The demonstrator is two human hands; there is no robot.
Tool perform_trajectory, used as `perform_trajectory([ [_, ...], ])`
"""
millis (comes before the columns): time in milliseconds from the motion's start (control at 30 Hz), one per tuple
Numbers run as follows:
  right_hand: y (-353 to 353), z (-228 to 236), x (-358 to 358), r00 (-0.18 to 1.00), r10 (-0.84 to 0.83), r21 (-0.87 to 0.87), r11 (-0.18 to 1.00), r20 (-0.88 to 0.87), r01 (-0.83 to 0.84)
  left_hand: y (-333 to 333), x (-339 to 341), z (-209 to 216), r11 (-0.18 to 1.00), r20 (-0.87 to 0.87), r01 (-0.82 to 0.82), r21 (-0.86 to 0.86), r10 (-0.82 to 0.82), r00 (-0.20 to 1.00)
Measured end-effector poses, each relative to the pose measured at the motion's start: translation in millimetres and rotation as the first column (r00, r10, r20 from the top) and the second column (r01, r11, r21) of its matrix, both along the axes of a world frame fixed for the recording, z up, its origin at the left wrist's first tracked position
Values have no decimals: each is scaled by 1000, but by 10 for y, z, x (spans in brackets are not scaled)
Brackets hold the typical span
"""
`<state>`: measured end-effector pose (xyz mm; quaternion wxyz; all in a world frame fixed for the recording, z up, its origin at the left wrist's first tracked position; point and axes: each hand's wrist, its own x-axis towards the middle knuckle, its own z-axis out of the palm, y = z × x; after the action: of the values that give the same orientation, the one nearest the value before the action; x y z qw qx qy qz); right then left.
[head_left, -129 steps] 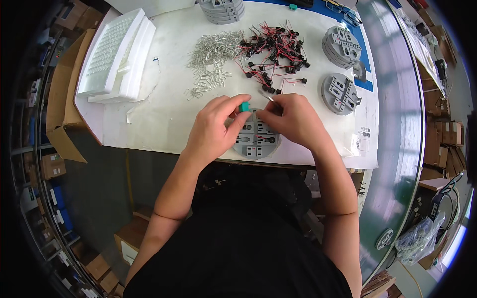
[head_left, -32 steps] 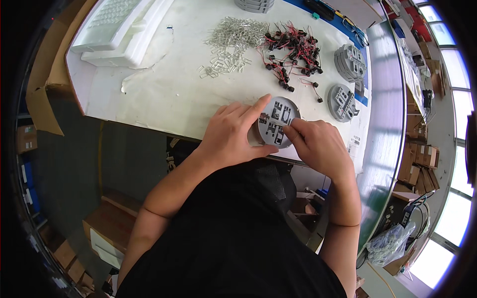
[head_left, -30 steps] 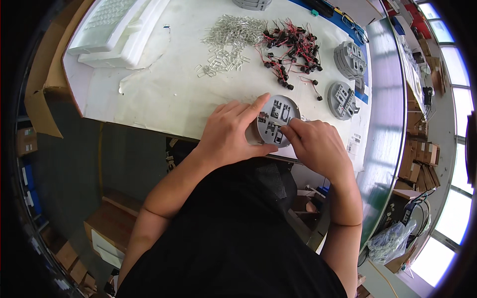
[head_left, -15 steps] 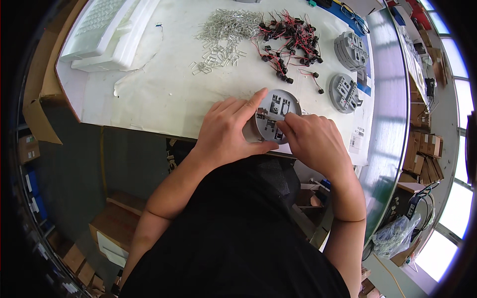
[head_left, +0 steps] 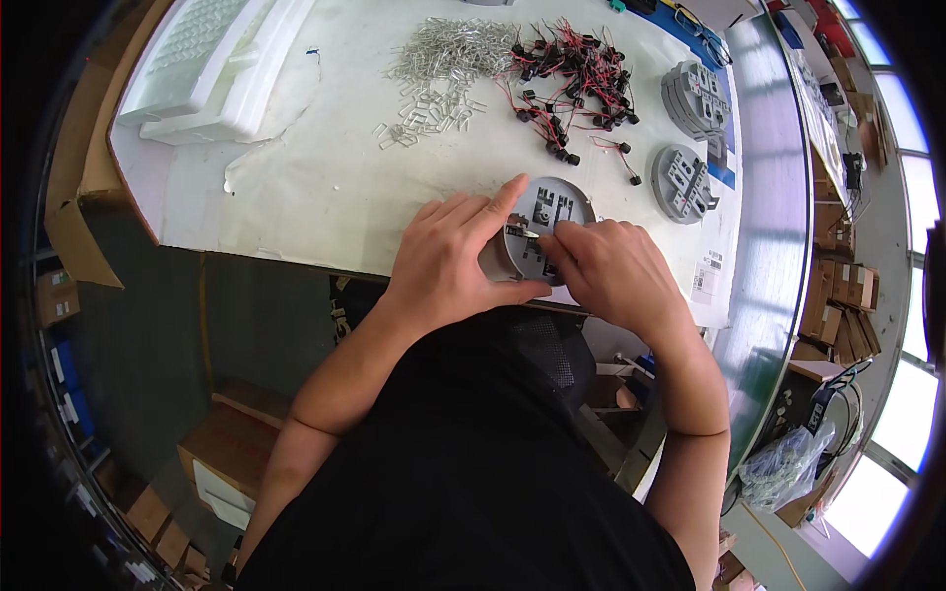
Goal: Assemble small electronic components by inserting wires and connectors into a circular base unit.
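A round grey plastic housing (head_left: 552, 187) with dark slots and fittings lies at the near edge of the table. My left hand (head_left: 445, 254) grips its left side, forefinger along the far rim and thumb along the near rim. Over its right half, my right hand (head_left: 613, 264) is closed in a pinch. A thin, pale sliver shows at those fingertips; most of what they hold is hidden. Beyond lie a pile of bent wire clips (head_left: 448, 59) and a heap of small black round parts with red and black leads (head_left: 581, 84).
More round grey housings stand at the right, one single (head_left: 682, 184) and one stack (head_left: 695, 98). White foam trays (head_left: 212, 74) sit at the far left. A pair of glasses (head_left: 702, 32) lies at the back right. The table's near edge (head_left: 286, 261) runs before me.
My right fingertips have shifted slightly left and up over the housing, and a pale sliver now shows at their tips. My left hand keeps its grip with hardly any movement.
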<state>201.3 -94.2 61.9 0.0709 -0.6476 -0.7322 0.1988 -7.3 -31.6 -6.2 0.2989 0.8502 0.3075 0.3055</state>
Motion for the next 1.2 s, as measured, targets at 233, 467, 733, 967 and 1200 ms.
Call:
perform_trajectory([
  [233,-1,-14,32,999,23,9,1000,22,-23,3,-5,-5,1000,0,4,-14,-4,1000],
  [467,-4,-8,-46,993,48,65,997,-112,-40,-8,11,41,1000,-22,-5,2,5,1000],
  [733,-80,134,23,989,-11,-20,1000,148,14,17,6,25,1000,10,18,-12,-18,1000],
  [967,-80,23,6,994,-14,38,999,108,10,27,34,-19,1000,39,13,7,-14,999],
  [1200,-101,8,-4,995,-12,39,999,103,9,18,11,14,1000,-23,20,-20,-21,1000],
])
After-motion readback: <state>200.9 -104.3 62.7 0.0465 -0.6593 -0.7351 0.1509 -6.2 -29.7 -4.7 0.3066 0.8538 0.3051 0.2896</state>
